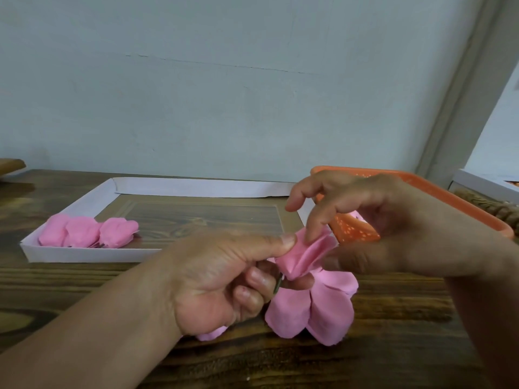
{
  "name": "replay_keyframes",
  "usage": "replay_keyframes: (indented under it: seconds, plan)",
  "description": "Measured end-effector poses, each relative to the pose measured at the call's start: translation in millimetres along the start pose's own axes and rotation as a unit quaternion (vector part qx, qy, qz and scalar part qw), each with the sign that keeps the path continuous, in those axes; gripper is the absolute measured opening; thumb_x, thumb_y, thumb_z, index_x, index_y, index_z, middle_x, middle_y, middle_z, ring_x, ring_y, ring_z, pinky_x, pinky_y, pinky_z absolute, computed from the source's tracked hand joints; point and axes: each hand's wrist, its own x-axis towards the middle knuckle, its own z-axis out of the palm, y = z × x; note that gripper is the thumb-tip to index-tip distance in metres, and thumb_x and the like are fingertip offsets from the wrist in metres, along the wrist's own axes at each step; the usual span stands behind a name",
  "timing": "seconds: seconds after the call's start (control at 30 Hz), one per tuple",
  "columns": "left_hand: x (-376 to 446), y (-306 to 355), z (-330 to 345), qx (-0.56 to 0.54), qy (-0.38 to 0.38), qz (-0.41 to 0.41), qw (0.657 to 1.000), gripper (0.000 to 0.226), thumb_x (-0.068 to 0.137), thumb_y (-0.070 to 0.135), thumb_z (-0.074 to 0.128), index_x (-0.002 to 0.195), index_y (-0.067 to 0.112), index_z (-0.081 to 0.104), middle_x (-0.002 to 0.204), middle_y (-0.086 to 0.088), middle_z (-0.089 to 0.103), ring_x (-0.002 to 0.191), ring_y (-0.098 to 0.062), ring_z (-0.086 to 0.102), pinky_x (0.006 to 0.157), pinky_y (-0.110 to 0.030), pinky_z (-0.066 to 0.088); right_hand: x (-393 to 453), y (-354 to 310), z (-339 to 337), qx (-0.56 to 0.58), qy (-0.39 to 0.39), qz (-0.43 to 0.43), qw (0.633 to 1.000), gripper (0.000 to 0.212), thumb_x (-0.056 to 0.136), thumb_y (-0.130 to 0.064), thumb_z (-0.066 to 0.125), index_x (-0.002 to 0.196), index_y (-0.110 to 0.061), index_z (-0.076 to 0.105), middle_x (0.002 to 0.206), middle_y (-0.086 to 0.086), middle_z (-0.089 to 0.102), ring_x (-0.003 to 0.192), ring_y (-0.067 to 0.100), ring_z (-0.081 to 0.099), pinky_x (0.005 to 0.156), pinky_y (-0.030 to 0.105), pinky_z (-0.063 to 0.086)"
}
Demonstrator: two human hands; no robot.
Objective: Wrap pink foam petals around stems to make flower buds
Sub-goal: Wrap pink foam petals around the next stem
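1. Where the wooden table (84,282) meets the pale wall, a shallow white cardboard tray (84,255) lies at the left, its near wall facing the viewer.
2. Finished pink buds (87,231), three as far as can be told, lie side by side in the near left corner of the tray, touching one another.
3. Left hand (213,279): fingers curled, thumb stretched to the right. The thumb tip presses on the folded pink foam petals (303,258), pinching them against the fingers beneath. A thin green stem (278,284) shows just below the folded petals, between the curled fingers and the pink foam.
4. A small pink scrap (212,336) lies on the table, partly hidden under the heel of the left hand.
5. Loose outer petals (311,310) of the same flower hang down from the held part; their lower edges reach the table or lie very near it.
6. Right hand (373,226): fingers bent downward, one fingertip touching the upper edge of the folded petals. Whether the thumb also holds the foam cannot be told, as the petals hide it.
7. An orange perforated basket (354,233) stands behind the right hand, just beside the right end of the tray.
8. Part of a white box (477,182) shows at the far right edge.
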Motion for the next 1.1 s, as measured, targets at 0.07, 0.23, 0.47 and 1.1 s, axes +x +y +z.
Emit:
replay_keyframes:
  seconds: [0.07,0.23,0.47,1.1]
  plan:
    - [0.2,-0.3,1.2,0.003,0.002,-0.002,1.000,0.029,0.074,0.037,0.060,0.079,0.013,0.045,0.081,-0.016,0.015,0.040,-0.001,0.027,0.035,-0.012,0.030,0.3,0.2,0.5,-0.008,-0.002,0.005,1.000,0.017,0.067,-0.019,0.076,0.083,-0.014,0.073,0.109,-0.004,0.060,0.104,0.016,0.058,0.089,0.031,0.040]
    - [-1.3,-0.9,2.9,0.008,0.009,-0.004,1.000,0.029,0.072,0.038,0.058,0.080,0.013,0.044,0.082,-0.017,0.012,0.043,-0.003,0.021,0.035,-0.012,0.029,2.3,2.0,2.0,-0.020,-0.003,0.002,1.000,0.011,0.075,-0.018,0.069,0.082,-0.011,0.074,0.105,-0.004,0.060,0.091,0.011,0.059,0.079,0.015,0.039]
    - [-0.5,-1.4,4.5,0.020,0.019,0.011,1.000,0.033,0.078,0.038,0.068,0.078,0.013,0.047,0.081,-0.016,0.019,0.040,-0.001,0.027,0.035,-0.012,0.029,6.3,6.5,7.7,0.012,0.000,-0.007,1.000,0.008,0.083,-0.011,0.060,0.080,-0.009,0.067,0.095,0.000,0.059,0.088,0.008,0.058,0.079,0.015,0.040]
    - [-1.7,-3.4,10.6,-0.005,0.085,0.040,0.996,0.031,0.054,0.021,0.072,0.084,0.014,0.073,0.071,-0.011,0.068,0.042,-0.001,0.036,0.036,-0.009,0.024,12.0,15.3,20.4,0.162,0.074,0.062,0.982,0.020,0.074,-0.009,0.074,0.089,-0.008,0.060,0.078,0.011,0.057,0.070,0.024,0.054,0.065,0.030,0.047]
